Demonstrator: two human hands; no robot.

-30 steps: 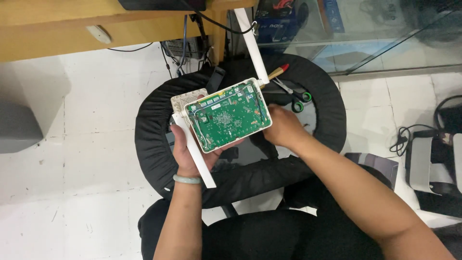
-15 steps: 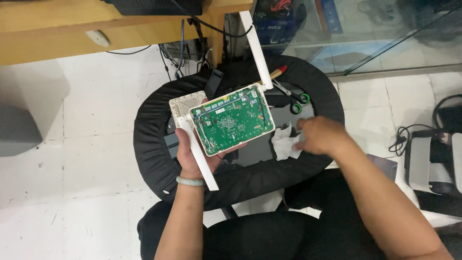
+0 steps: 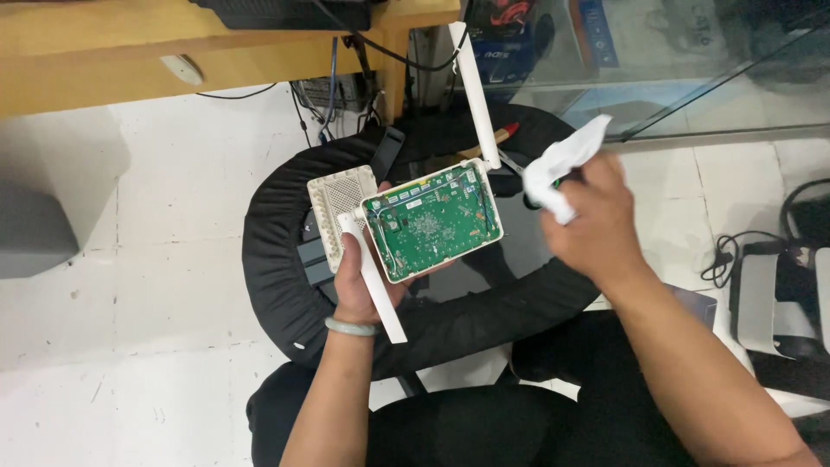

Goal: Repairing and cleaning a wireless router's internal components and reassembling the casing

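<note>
Left hand (image 3: 361, 275) is gripping an opened white router (image 3: 430, 223) from below, green circuit board (image 3: 432, 227) facing up, two antennas (image 3: 474, 82) sticking out, above a round black stool seat (image 3: 277, 268). The vented white cover (image 3: 337, 207) is sitting beside the board. Right hand (image 3: 592, 220), well apart, is pinching a crumpled white wipe (image 3: 562, 164).

I see a matt green circuit board (image 3: 432, 223) in smooth white plastic, soft crumpled white tissue (image 3: 560, 164), and a yellowish wooden desk (image 3: 95, 60).
</note>
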